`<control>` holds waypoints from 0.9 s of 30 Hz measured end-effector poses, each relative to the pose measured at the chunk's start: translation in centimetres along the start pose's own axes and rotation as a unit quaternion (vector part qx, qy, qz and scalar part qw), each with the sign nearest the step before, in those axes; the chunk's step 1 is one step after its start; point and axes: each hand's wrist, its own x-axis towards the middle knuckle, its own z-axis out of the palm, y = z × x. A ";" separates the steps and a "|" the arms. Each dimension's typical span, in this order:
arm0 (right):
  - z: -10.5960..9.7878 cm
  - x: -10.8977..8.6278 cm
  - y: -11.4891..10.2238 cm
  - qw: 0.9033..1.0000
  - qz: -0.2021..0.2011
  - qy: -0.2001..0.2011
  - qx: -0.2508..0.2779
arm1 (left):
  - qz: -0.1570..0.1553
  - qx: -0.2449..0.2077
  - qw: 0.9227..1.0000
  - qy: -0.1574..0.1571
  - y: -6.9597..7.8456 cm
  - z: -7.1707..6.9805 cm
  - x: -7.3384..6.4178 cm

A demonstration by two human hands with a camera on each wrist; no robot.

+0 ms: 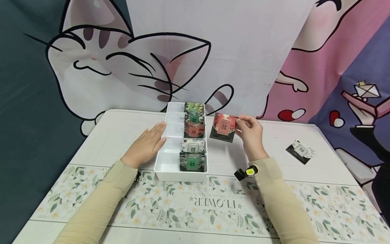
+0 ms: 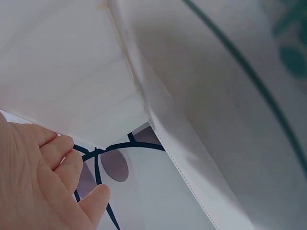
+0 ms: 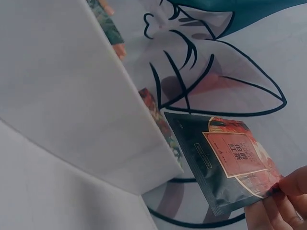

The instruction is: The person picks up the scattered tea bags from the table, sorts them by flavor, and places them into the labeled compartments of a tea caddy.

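Note:
A white divided box stands on the table, with tea sachets in its right-hand side: a yellow-green one at the back, then green, red, white and dark green towards the front. My right hand pinches a red and black tea sachet by its upper right corner, just right of the box. In the right wrist view the sachet hangs beside the box wall. My left hand lies with extended fingers against the box's left side.
A black and white sachet lies alone on the right of the table. A floral cloth strip runs across the table's front part. Behind the table hangs a cartoon cat backdrop.

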 end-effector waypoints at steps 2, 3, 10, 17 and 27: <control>0.6 0.1 -0.2 1.000 -0.004 -0.005 0.002 | 0.000 0.001 1.000 0.002 -0.1 0.0 0.0; 0.9 0.1 -0.3 1.000 -0.005 -0.009 0.002 | 0.001 0.001 1.000 0.002 -0.1 0.0 0.0; 3.1 0.4 -1.2 0.999 -0.015 -0.033 -0.019 | 0.000 0.002 1.000 -0.002 -0.2 0.0 0.1; 4.9 0.8 -1.4 0.998 -0.012 -0.055 -0.021 | 0.000 0.002 1.000 -0.004 -0.1 0.0 0.1; 7.3 1.6 -1.2 0.996 0.001 -0.090 -0.018 | 0.001 -0.003 1.000 0.002 -0.1 0.0 0.1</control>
